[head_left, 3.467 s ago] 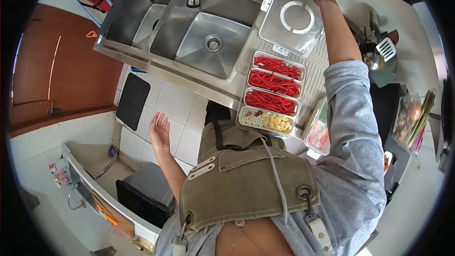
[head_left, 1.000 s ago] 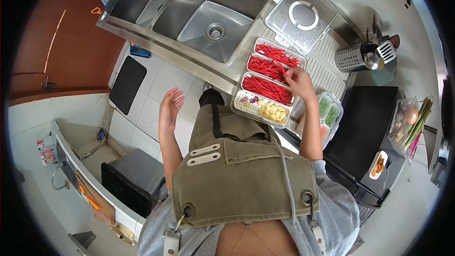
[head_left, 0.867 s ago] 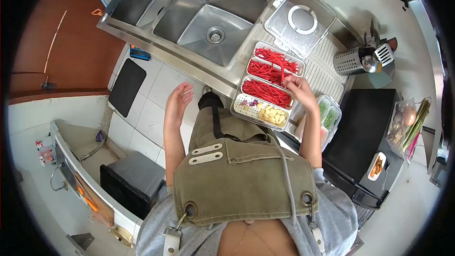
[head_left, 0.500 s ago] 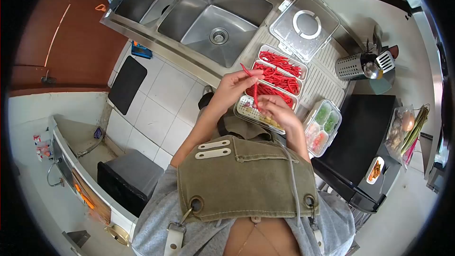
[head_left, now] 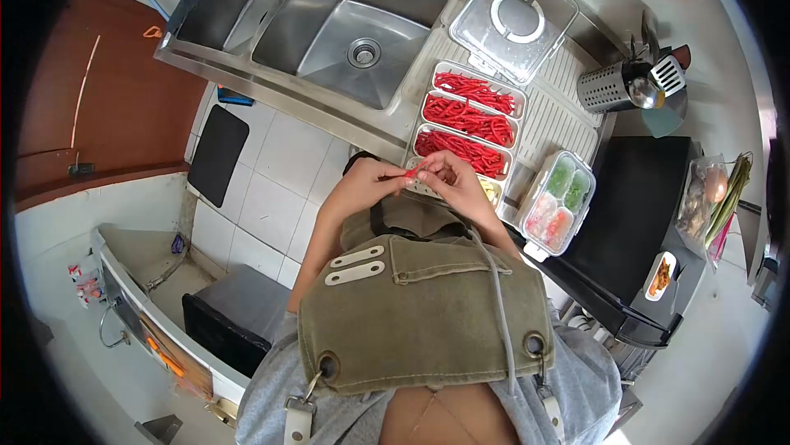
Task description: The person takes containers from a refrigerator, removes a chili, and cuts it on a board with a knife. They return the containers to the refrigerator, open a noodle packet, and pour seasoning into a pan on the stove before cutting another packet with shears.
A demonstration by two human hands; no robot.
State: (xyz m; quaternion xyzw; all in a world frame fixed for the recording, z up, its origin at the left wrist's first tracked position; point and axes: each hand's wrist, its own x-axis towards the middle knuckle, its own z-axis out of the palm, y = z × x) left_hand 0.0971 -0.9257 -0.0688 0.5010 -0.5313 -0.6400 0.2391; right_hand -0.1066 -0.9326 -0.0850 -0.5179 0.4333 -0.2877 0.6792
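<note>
A red chili pepper (head_left: 414,172) is pinched between both hands, low over the near edge of the counter. My left hand (head_left: 369,185) grips its left end, with fingers closed. At the other end my right hand (head_left: 455,183) has thumb and fingertips closed on it, hiding part of the pepper. Just beyond the hands, three white trays of red chilies stand side by side: a near tray (head_left: 418,149), a middle one (head_left: 516,134) and a far one (head_left: 520,102). Under the hands is a perforated white tray (head_left: 424,189), partly covered, with pale yellow pieces at its right.
A steel double sink (head_left: 346,41) lies ahead to the left. A clear lid (head_left: 514,17) rests behind the trays. To the right are a compartmented clear box (head_left: 559,202), a utensil holder (head_left: 605,89), a black surface (head_left: 638,198) and a small dish (head_left: 659,275).
Both hands have come down toward my body and closer together. The chili, upright between them before, is now mostly covered by fingers. The view has shifted slightly.
</note>
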